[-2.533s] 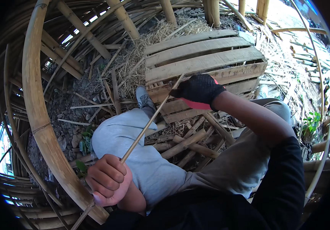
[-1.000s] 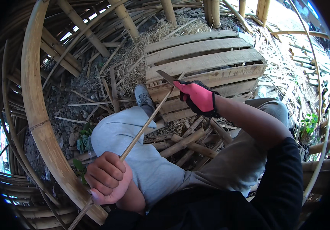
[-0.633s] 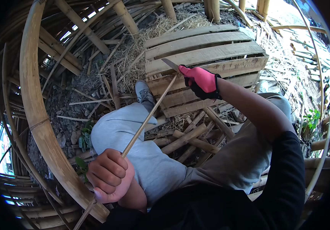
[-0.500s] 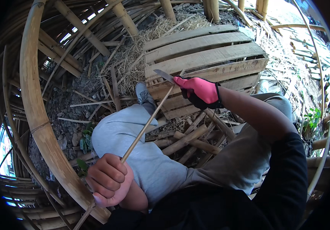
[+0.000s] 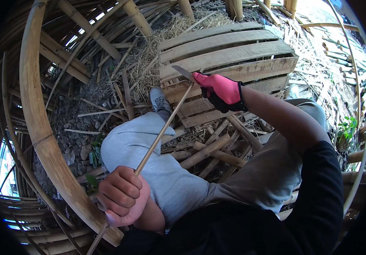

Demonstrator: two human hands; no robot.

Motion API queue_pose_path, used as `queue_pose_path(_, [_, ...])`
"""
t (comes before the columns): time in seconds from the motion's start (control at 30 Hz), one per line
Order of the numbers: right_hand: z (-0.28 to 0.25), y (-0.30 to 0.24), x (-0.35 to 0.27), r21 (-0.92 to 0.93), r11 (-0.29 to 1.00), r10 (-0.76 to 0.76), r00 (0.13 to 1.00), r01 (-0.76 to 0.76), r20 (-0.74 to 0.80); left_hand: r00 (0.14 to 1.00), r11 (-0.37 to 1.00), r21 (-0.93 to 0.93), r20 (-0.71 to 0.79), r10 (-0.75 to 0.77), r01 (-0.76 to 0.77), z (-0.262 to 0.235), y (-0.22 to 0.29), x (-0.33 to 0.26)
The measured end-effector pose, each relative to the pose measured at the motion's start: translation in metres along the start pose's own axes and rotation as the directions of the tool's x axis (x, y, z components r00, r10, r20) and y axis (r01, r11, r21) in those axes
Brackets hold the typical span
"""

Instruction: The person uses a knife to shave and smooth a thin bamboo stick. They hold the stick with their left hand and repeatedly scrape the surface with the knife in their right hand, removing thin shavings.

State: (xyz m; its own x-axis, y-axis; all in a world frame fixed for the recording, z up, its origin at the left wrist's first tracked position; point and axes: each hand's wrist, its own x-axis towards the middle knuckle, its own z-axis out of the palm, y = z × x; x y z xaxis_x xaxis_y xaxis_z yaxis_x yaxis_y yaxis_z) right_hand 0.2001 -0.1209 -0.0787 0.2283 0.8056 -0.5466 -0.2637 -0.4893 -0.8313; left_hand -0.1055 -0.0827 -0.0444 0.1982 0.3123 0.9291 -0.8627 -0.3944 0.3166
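Note:
My left hand (image 5: pixel 121 199), bare, grips a thin bamboo stick (image 5: pixel 162 131) low on its length. The stick slants up and to the right over my grey-trousered left knee (image 5: pixel 127 142). My right hand (image 5: pixel 221 90) wears a pink and black glove and holds a knife (image 5: pixel 183 73), whose blade points up-left. The blade meets the stick's upper end, in front of a wooden pallet (image 5: pixel 229 51). My grey shoe (image 5: pixel 160 102) shows beyond the knee.
A thick curved bamboo pole (image 5: pixel 38 123) arcs down the left side. Cut bamboo pieces (image 5: pixel 210 151) lie between my legs. Straw and splinters (image 5: pixel 149 55) cover the ground behind. More bamboo poles (image 5: pixel 85 34) lean at upper left, and thin strips bend along the right edge.
My right hand rose from the stick's middle to its upper end, turned so the pink glove shows, and now holds the blade at the tip. My left hand stayed in place.

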Motion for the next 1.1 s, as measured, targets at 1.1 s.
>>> queue_pose_path(1.1, [0.006,0.017,-0.018,-0.946,-0.116,-0.662,0.686,0.303,0.301,0.996,1.0,0.002,-0.089,-0.017,0.017,-0.004,0.001,-0.002])
